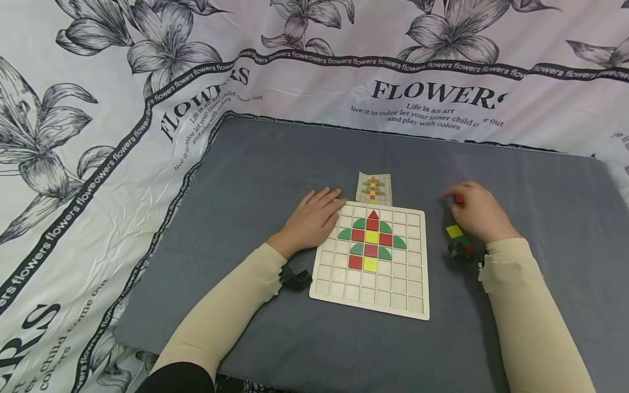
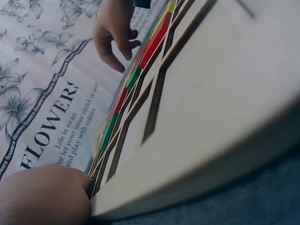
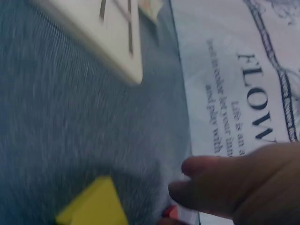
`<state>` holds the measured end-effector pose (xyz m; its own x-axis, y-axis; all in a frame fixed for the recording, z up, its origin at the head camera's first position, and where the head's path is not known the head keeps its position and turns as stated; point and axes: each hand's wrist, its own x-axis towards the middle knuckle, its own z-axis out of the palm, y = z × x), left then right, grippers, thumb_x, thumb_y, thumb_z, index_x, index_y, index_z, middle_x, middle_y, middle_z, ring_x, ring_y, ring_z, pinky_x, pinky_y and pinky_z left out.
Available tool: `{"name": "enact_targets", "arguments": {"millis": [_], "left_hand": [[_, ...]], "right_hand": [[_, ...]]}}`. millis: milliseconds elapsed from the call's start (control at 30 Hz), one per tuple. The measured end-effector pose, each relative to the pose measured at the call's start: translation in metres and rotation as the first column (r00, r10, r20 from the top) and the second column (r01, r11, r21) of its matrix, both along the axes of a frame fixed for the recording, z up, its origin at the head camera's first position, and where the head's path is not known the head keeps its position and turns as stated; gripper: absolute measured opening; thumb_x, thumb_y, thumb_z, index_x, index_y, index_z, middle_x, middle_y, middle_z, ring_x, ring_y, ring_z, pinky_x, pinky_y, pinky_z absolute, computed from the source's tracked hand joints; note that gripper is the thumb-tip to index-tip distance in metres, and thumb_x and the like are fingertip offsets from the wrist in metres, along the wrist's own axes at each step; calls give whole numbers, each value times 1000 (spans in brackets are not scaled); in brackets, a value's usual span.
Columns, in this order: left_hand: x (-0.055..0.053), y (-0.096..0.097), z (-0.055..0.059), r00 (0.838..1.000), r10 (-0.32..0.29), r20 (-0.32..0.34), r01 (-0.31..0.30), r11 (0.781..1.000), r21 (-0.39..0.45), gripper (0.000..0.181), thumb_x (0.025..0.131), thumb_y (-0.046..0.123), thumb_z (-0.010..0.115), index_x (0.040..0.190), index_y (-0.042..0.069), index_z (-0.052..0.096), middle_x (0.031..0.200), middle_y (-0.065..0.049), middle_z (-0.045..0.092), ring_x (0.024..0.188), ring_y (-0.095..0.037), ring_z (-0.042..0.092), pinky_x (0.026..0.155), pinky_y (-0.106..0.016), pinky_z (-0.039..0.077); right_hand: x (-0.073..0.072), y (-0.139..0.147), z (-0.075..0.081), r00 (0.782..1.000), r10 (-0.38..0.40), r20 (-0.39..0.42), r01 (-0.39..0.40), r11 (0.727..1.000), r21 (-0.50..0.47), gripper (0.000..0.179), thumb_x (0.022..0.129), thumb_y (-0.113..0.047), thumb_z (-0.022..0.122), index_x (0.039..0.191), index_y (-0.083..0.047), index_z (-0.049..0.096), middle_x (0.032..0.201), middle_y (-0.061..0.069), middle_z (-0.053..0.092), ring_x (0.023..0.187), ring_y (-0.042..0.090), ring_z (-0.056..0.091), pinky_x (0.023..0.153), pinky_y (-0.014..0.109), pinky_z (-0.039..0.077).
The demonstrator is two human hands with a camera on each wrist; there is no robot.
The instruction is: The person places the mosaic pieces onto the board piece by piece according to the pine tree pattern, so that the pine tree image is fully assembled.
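My left hand point(image 1: 313, 218) lies with its fingers spread over the upper left edge of a white grid board point(image 1: 415, 304). Red, yellow and green pieces on the board form a tree shape, topped by a red triangle point(image 1: 373, 215). To the board's right, my right hand point(image 1: 479, 212) hovers low over the cloth, its fingers parted around a small red piece point(image 1: 459, 198). In the right wrist view, a gap shows between the fingertips point(image 3: 180, 190) and that red piece. Nearer me, a yellow square point(image 1: 454, 231) lies close under the right hand.
A small pattern card point(image 1: 374, 185) with the same kind of tree shape sits behind the board's top edge. Green pieces point(image 1: 463, 240) lie beside the yellow square, partly hidden by the right wrist camera. Grey cloth point(image 1: 275, 158) covers the table, with a flower-printed curtain point(image 1: 314, 82) behind it.
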<state>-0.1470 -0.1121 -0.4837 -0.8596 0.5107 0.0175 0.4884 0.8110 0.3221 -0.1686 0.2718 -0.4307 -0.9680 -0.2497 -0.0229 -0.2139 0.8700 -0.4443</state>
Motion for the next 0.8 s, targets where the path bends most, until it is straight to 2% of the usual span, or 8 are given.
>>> {"name": "enact_targets", "arguments": {"millis": [200, 500, 633, 733, 800], "left_hand": [[0, 2, 1, 1000, -1, 2, 1, 1000, -2, 49, 115, 34, 38, 162, 22, 44, 172, -2, 32, 162, -25, 20, 133, -47, 10], [0, 3, 1, 1000, 0, -3, 0, 1000, 2, 49, 115, 34, 39, 162, 22, 45, 172, -2, 33, 162, -24, 20, 133, -47, 10], [0, 2, 2, 1000, 3, -5, -3, 1000, 1, 49, 115, 33, 39, 162, 22, 45, 171, -2, 33, 162, -24, 21, 133, -47, 10], [0, 2, 2, 1000, 5, 0, -5, 1000, -2, 49, 115, 33, 39, 162, 22, 44, 172, -2, 33, 162, -24, 20, 133, -47, 10], [0, 2, 1, 1000, 4, 6, -4, 1000, -6, 49, 115, 33, 38, 163, 22, 44, 172, -2, 32, 162, -24, 20, 133, -47, 10]], "right_hand": [[-5, 13, -5, 999, -46, -1, 46, 996, 78, 41, 92, 5, 51, 130, 8, 65, 133, 37, 53, 118, 60, 53, 95, 74, 45], [-4, 12, -3, 995, -103, -12, 104, 986, 129, 31, 97, -3, 54, 121, 9, 70, 122, 37, 60, 110, 54, 59, 85, 71, 50], [-4, 10, -3, 992, -115, -42, 120, 981, 156, 26, 95, -7, 58, 111, 6, 74, 107, 32, 68, 90, 47, 65, 67, 64, 54], [-4, 8, -2, 992, -120, -46, 126, 978, 167, 23, 95, -12, 62, 102, 5, 75, 88, 24, 69, 71, 37, 62, 52, 53, 49], [-3, 7, -1, 992, -118, -42, 123, 979, 165, 24, 95, -15, 63, 99, 5, 74, 80, 20, 68, 64, 33, 59, 47, 47, 45]]}}
